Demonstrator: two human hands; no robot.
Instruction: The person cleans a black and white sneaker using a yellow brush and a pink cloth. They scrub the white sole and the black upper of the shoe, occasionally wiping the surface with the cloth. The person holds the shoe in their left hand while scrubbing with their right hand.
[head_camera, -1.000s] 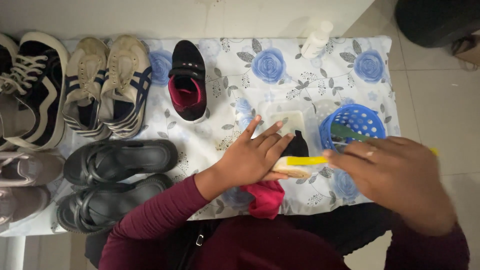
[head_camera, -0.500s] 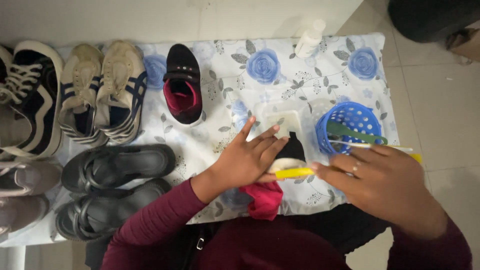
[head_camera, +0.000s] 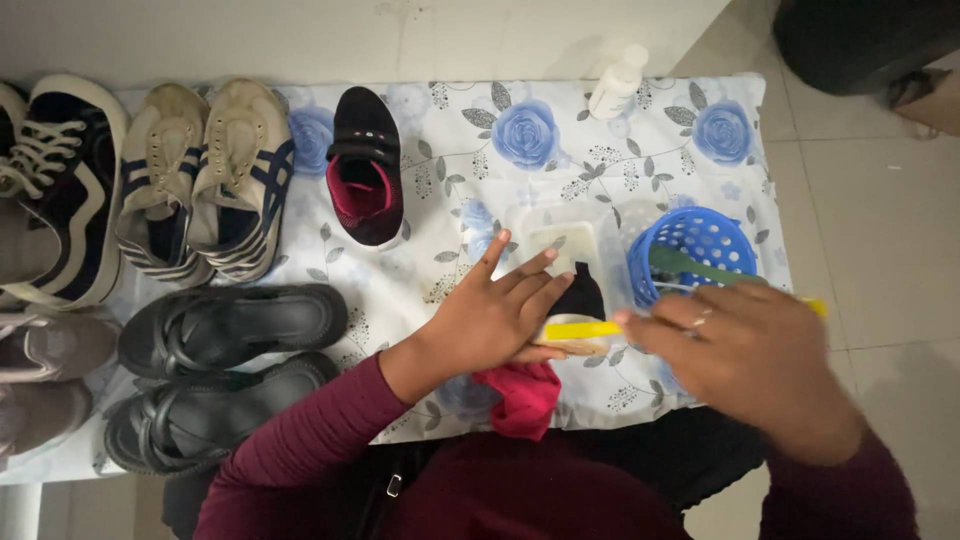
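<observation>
- The small black shoe (head_camera: 580, 295) lies near the front edge of the counter (head_camera: 600, 150), just left of the blue basket (head_camera: 700, 240), mostly hidden under the left hand (head_camera: 495, 320).
- It looks light, with a soft upper and a stiffer sole, so it would likely slide or tip under brushing unless pinned; pressing flat on the upper, or gripping the sole edge, seems the best hold.
- The left hand is spread open, fingers straight and fanned, palm down on the shoe and touching it rather than curling round it.
- The right hand (head_camera: 740, 360) is closed around the handle of a yellow brush (head_camera: 580, 330), whose head sits at the shoe beside the left fingertips; the hand is blurred, so the exact grip cannot be told.
- The brush looks stiff and light, held by its long handle.
- A red cloth (head_camera: 520, 395), soft and limp, hangs at the counter's front edge just below the left hand.
- Well apart to the left stand the matching black shoe (head_camera: 365, 165), worn sneakers (head_camera: 205, 180) and black sandals (head_camera: 225, 325); a white bottle (head_camera: 617, 82) stands at the back.
</observation>
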